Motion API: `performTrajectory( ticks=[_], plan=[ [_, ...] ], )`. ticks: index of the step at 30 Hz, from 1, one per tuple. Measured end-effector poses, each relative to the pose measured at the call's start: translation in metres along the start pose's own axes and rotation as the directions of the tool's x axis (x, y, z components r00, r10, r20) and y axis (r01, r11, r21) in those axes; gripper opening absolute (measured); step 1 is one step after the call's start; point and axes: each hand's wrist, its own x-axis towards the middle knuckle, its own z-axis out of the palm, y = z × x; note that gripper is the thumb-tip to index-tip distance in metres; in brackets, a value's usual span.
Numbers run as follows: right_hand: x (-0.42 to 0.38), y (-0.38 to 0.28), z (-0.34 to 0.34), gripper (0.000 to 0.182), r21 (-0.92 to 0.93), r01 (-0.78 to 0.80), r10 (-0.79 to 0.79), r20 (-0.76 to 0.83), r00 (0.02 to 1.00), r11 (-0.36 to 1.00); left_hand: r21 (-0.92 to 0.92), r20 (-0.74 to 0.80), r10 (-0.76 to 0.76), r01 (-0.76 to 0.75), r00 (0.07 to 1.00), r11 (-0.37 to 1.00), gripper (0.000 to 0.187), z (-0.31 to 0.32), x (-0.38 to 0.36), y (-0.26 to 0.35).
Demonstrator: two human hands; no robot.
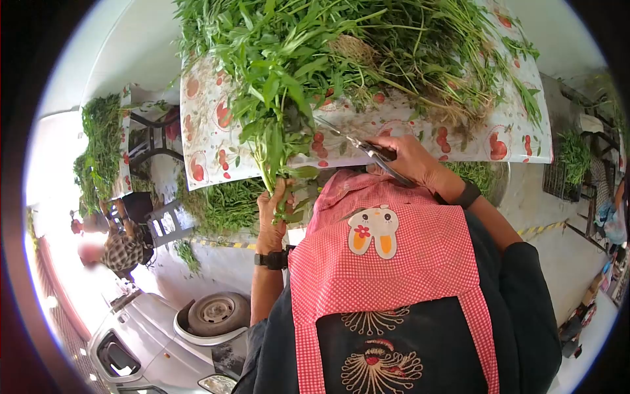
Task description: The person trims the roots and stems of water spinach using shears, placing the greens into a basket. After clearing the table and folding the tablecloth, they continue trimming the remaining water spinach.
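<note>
My left hand (274, 203) is closed around the stems of a bunch of leafy green plants (272, 125) at the table's near edge, the leaves pointing away from me. In my right hand (410, 161) is a pair of scissors (371, 150), its blades pointing left toward the bunch and apart from the stems. Behind both hands, a large heap of green plants (407, 39) covers the far part of the table, which has a white cloth with red fruit prints (387, 131). Tangled pale roots (459, 113) show at the heap's near right side.
Cut greens (230, 207) lie below the table's near left edge, and more fill a round container (482, 176) at the right. Another person (125, 249) is at the far left beside a plant-covered table (102, 154). A silver vehicle (154, 335) stands at the lower left.
</note>
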Motion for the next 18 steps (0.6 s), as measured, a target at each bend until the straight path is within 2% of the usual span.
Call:
performTrajectory(
  ticks=[1,3,4,5,7,8,9,10,11,13,15,16,17,18],
  plan=[
    [0.005,-0.005,0.001,0.051,-0.003,0.006,-0.006,0.008,1.0,1.0,-0.007,-0.007,0.003,-0.003,1.0,1.0,0.031,0.0,-0.005,0.005],
    [0.012,-0.021,-0.002,0.055,-0.093,-0.096,0.103,0.075,0.992,0.991,-0.047,0.087,-0.022,0.027,0.996,0.999,0.031,-0.004,-0.012,0.009],
    [0.014,-0.02,0.0,0.055,-0.097,-0.089,0.097,0.079,0.992,0.991,-0.195,0.197,0.05,-0.011,0.979,0.981,0.033,-0.017,-0.01,0.002],
    [0.014,-0.016,0.002,0.058,-0.054,-0.046,0.049,0.055,0.997,0.997,-0.199,0.195,0.056,-0.017,0.979,0.98,0.033,-0.026,-0.015,0.005],
    [0.012,-0.007,0.006,0.061,-0.014,-0.001,0.001,0.029,1.0,1.0,-0.495,0.259,0.243,-0.088,0.935,0.864,0.037,-0.044,-0.024,0.014],
    [0.01,-0.001,0.009,0.063,0.039,-0.012,0.011,0.009,1.0,0.999,-0.571,0.446,0.338,-0.027,0.829,0.82,0.038,-0.067,-0.012,0.016],
    [0.009,0.005,0.012,0.064,0.093,-0.02,0.021,-0.008,1.0,0.995,-0.628,0.593,0.437,0.048,0.676,0.777,0.039,-0.074,-0.007,0.026],
    [0.01,0.013,0.015,0.064,0.094,-0.013,0.014,-0.001,1.0,0.996,-0.616,0.473,0.43,-0.06,0.769,0.785,0.039,-0.082,-0.02,0.031],
    [0.01,0.019,0.016,0.063,0.083,-0.051,0.05,0.006,0.999,0.995,-0.617,0.469,0.435,-0.067,0.769,0.784,0.039,-0.085,-0.022,0.038],
    [0.009,0.029,0.014,0.062,0.071,-0.086,0.086,0.007,0.996,0.994,-0.634,0.362,0.549,-0.233,0.753,0.738,0.039,-0.098,-0.022,0.051],
    [0.007,0.031,0.011,0.054,-0.232,-0.126,0.13,0.004,0.991,0.965,-0.616,0.353,0.58,-0.284,0.734,0.734,0.038,-0.101,-0.013,0.06],
    [0.007,0.03,0.012,0.054,-0.231,-0.124,0.128,0.002,0.992,0.965,-0.627,0.367,0.556,-0.243,0.746,0.74,0.037,-0.106,-0.005,0.061],
    [0.006,0.029,0.014,0.051,-0.405,-0.166,0.151,-0.071,0.986,0.899,-0.636,0.382,0.531,-0.202,0.757,0.745,0.036,-0.106,-0.002,0.064],
    [0.005,0.028,0.015,0.048,-0.561,-0.216,0.161,-0.146,0.976,0.799,-0.61,0.178,0.44,-0.252,0.88,0.751,0.035,-0.097,-0.003,0.059]
  ],
)
